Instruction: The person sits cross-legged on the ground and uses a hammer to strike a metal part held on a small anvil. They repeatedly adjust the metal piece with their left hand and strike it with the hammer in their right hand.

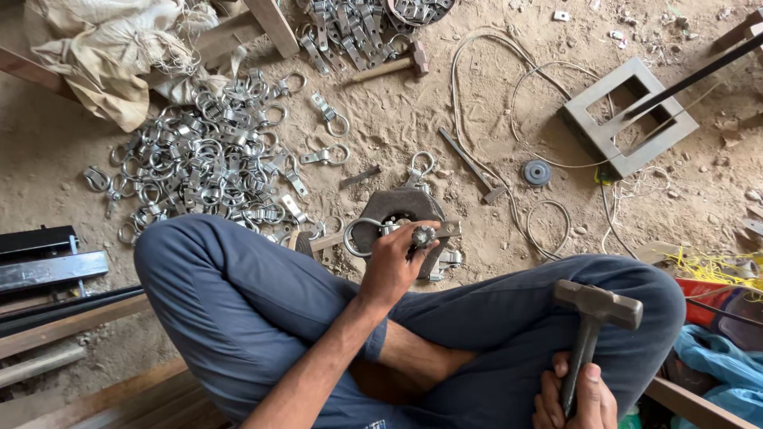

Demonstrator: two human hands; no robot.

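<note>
left hand (391, 266) grips punch (422, 236); right hand (574, 397) hammer (592, 322).

Left hand (391, 266) reaching forward, gripping; right hand (576, 397) fisted (low, near knee).

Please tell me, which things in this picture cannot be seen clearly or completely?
Head view only:
- Metal piece under the punch: covered by the left hand.
- Right hand: cut off by the bottom edge; hammer handle partly inside the fist.
- Heap of metal rings: single pieces too small to count.
- Sack: cut off by the top edge.
</note>
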